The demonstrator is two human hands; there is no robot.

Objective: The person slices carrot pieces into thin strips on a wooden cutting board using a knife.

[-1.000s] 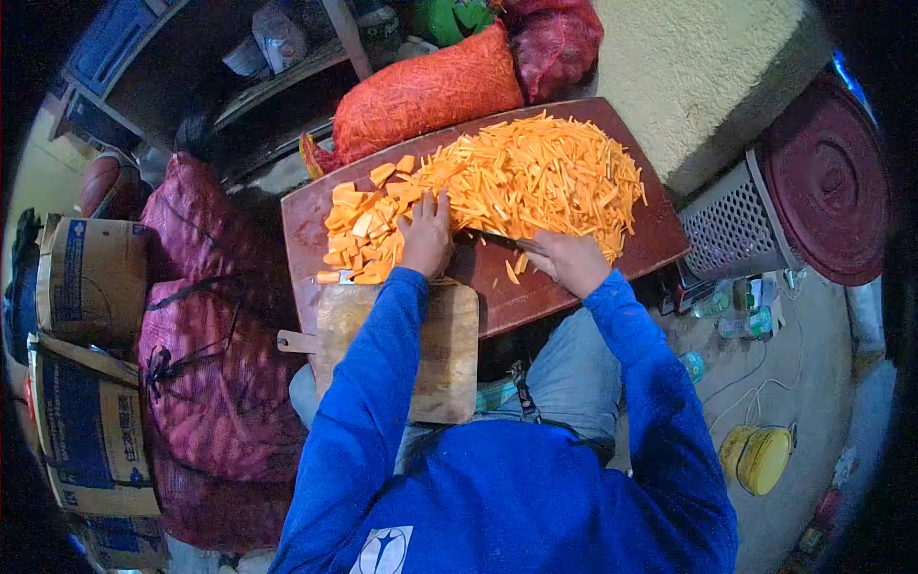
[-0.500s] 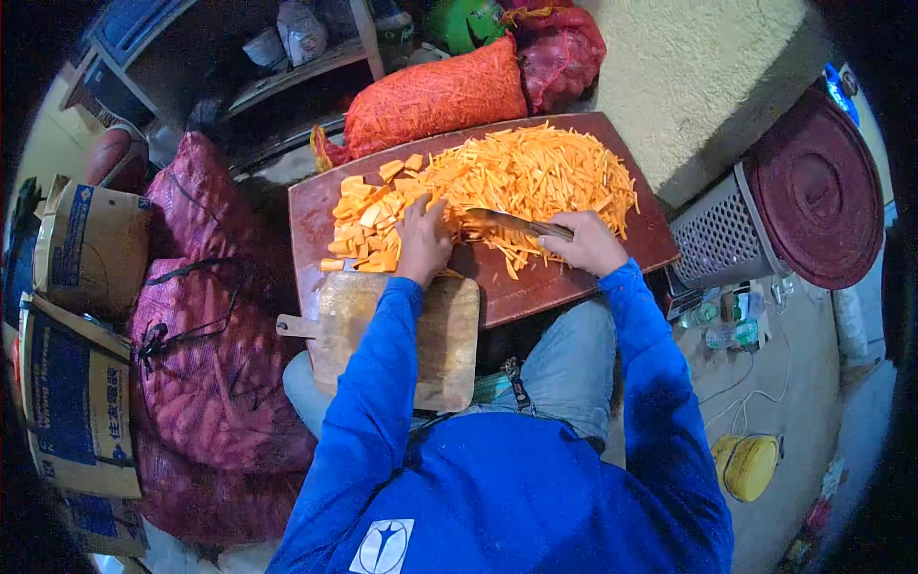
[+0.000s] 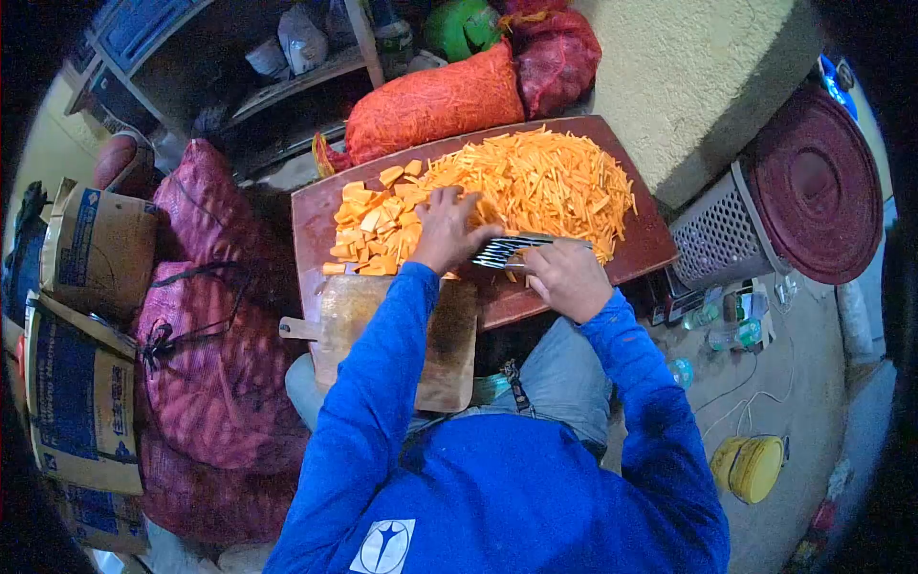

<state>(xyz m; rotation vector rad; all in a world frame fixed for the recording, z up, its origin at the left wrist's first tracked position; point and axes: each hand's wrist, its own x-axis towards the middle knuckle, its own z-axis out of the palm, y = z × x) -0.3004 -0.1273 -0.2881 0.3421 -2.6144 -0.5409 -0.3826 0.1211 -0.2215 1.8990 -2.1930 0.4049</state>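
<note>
My right hand (image 3: 572,279) is closed around the handle of a knife (image 3: 507,251), whose shiny blade points left and shows stripes from blur. My left hand (image 3: 448,230) is open, fingers apart, with its thumb close to the blade; I cannot tell whether they touch. Beneath and left of that hand lie cut chunks of an orange vegetable (image 3: 368,225). A large heap of thin orange strips (image 3: 550,182) spreads behind and right of the knife. Both lie on a dark red tabletop (image 3: 631,249). Below my left wrist is a wooden cutting board (image 3: 445,354) with a short handle.
An orange mesh sack (image 3: 435,96) and a red mesh sack (image 3: 559,62) stand behind the table. Large purple mesh sacks (image 3: 215,364) and cardboard boxes (image 3: 81,383) crowd the left. At right are a grey basket (image 3: 722,225), a maroon lid (image 3: 813,187) and a yellow container (image 3: 751,467).
My right hand has come down and slightly left, turning the knife so its blade shows bright. My left hand has shifted right and its thumb has spread toward the blade.
</note>
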